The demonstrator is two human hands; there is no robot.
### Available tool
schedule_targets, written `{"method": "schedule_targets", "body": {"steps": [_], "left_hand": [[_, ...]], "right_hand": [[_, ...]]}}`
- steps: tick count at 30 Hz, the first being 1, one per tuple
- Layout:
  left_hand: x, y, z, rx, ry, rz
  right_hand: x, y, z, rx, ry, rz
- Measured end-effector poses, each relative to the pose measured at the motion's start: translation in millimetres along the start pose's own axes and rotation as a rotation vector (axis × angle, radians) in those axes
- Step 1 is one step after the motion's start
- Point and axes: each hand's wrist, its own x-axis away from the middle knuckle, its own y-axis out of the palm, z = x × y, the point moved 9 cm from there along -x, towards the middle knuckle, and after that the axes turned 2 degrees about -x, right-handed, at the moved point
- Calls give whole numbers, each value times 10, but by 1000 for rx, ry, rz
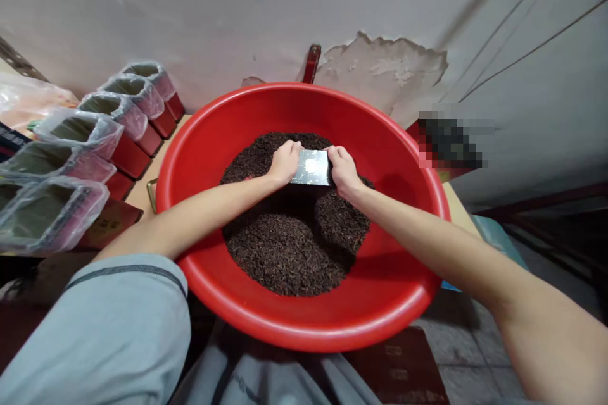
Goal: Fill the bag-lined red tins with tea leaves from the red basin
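A large red basin [304, 329] holds a heap of dark, loose, dried leaf-like material [289, 253]. Over the heap, a flat silvery metal piece [311, 168] spans the gap between my hands. My left hand [285, 163] grips its left end, with the fingers wrapped round it. At the right end, my right hand [342, 169] is closed on the same piece. A dark shadow lies on the material just below it. The undersides of both hands are hidden.
Several red boxes lined with clear plastic bags [71, 130] stand in a row at the left. A peeling wall [266, 19] rises behind the basin. A red-handled object [312, 63] leans there, and a partly pixelated item [451, 142] is at the right.
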Motion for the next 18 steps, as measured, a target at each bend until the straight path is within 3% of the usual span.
{"method": "schedule_targets", "body": {"steps": [2, 6, 8, 13, 18], "left_hand": [[-13, -38, 29, -63, 7, -2], [-72, -135, 56, -239, 44, -22], [-94, -182, 61, -338, 77, -32], [-129, -344, 184, -556, 124, -48], [-38, -831, 850, -376, 377, 213]], "right_hand": [[19, 33, 33, -39, 62, -125], [241, 260, 51, -90, 158, -586], [319, 331, 47, -41, 108, -669], [326, 500, -88, 97, -222, -530], [355, 483, -524, 361, -523, -382]]}}
